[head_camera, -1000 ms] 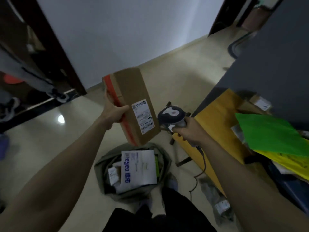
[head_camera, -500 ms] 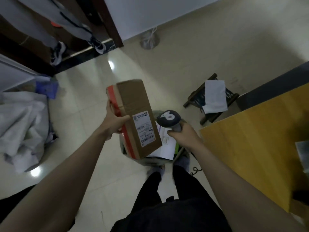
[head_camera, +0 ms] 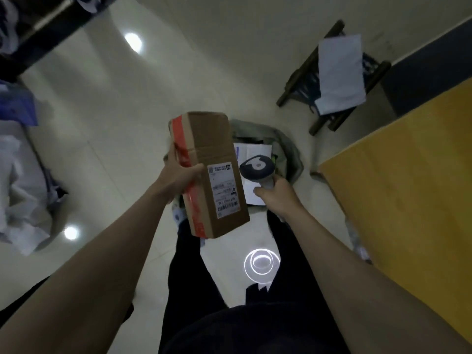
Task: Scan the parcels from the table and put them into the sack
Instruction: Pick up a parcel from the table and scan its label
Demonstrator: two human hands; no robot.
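A brown cardboard parcel with red tape and white label, held tilted above the open grey sack

Matt brown corrugated cardboard on the box, sealed down one edge with glossy red tape and faced with a smooth white paper label. Smooth moulded plastic, dark grey and white, on the scanner. Limp, creased grey-green cloth for the sack, with white paper parcels inside. Highly polished pale floor tiles, mirroring ceiling lights. Smooth yellow wood-look table top at right. Dark wooden stool far right, under a matt white plastic mailer.
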